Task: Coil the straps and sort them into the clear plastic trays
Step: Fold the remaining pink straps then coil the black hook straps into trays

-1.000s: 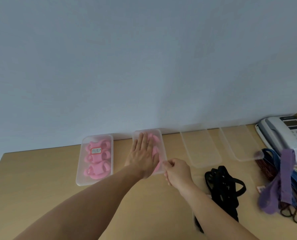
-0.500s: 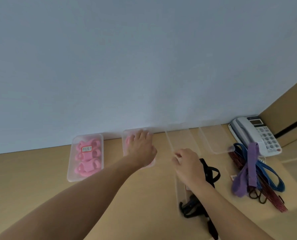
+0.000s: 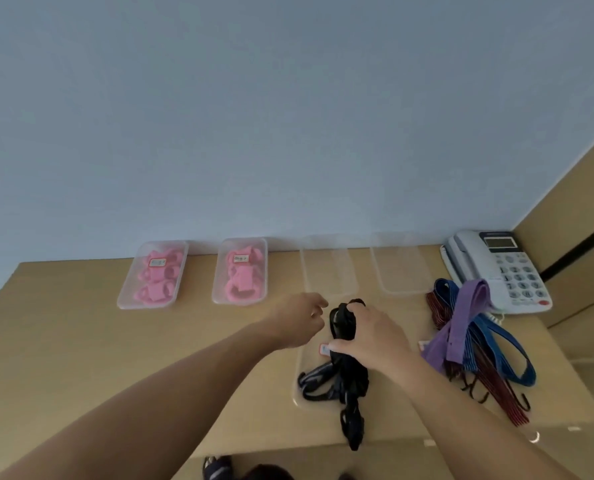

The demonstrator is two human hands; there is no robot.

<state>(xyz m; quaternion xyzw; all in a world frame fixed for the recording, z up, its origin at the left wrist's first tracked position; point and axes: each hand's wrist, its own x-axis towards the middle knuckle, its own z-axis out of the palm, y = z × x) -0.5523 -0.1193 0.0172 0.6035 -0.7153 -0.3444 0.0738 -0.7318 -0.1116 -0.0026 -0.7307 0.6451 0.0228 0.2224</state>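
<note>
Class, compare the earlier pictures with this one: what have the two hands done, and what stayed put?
The left hand lifted off the second pink-filled tray and moved right, toward the black straps. The right hand let go of that tray's edge and now grips the black straps. The empty trays, coloured straps and phone stayed put.

Bare wood at the left of the tan wooden tabletop (image 3: 81,358) leaves an arm room to pass. Two clear plastic trays of pink coiled straps (image 3: 182,268) and two empty clear trays (image 3: 328,271) line the back wall (image 3: 288,133). A white desk telephone (image 3: 499,271) and a purple, blue and red strap tangle (image 3: 479,341) crowd the right.
</note>
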